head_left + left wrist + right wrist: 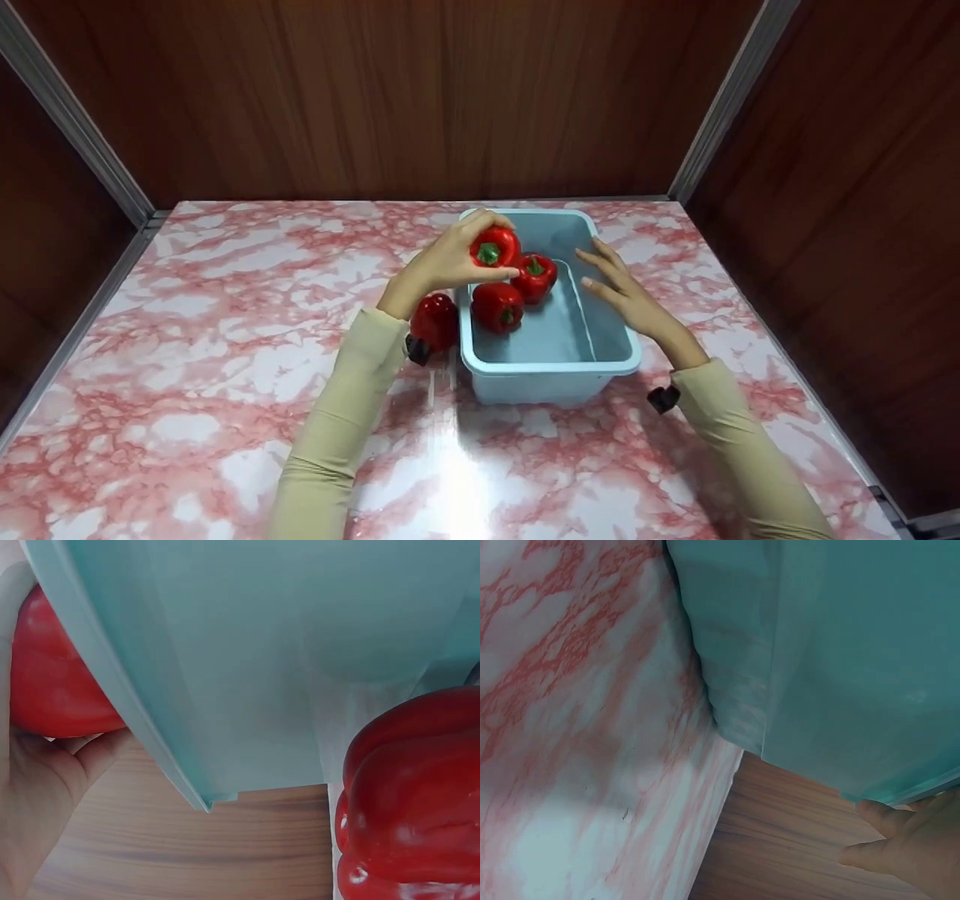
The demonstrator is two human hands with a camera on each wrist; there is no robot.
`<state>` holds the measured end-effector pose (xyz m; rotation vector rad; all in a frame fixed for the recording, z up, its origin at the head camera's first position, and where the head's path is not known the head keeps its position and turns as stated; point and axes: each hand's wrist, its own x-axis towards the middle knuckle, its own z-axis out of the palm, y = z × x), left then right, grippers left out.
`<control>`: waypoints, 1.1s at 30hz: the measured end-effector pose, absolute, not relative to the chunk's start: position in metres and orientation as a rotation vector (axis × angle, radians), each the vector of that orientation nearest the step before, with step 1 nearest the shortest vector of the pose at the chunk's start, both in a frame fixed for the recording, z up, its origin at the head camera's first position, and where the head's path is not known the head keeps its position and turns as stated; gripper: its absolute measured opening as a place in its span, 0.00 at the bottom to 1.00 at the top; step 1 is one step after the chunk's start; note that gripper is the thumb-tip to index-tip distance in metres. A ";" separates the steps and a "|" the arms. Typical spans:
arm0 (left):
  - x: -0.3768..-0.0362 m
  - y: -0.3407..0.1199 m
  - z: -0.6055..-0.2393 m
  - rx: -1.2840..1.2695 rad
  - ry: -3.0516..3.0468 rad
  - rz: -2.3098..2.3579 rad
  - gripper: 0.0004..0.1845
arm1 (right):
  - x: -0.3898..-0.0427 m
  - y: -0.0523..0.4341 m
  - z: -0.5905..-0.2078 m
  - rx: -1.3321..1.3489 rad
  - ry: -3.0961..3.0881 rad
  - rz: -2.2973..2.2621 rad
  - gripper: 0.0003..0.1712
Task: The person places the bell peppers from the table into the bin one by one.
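Pepper gripped in my left hand, fingers curled round it, held above the tub's far-left corner. I see my right hand spread flat at the tub's right rim, farther off.

Two arms in long, close-fitting sleeves, pale beige-cream, plain knit with no print or logo. Left sleeve and right sleeve both end at the wrist. Small black wrist-mounted device under each cuff: left device, right device. Both hands bare, no rings or gloves visible.
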<state>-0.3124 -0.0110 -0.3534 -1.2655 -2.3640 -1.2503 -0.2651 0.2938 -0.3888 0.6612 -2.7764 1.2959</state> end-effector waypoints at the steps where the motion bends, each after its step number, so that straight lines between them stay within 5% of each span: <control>1: -0.312 -0.011 -0.354 -1.261 -2.368 -1.251 0.30 | -0.264 0.293 -0.387 0.658 -2.781 1.300 0.28; 33: -0.315 -0.004 -0.353 -1.261 -2.383 -1.271 0.30 | -0.243 0.277 -0.361 0.658 -2.798 1.328 0.29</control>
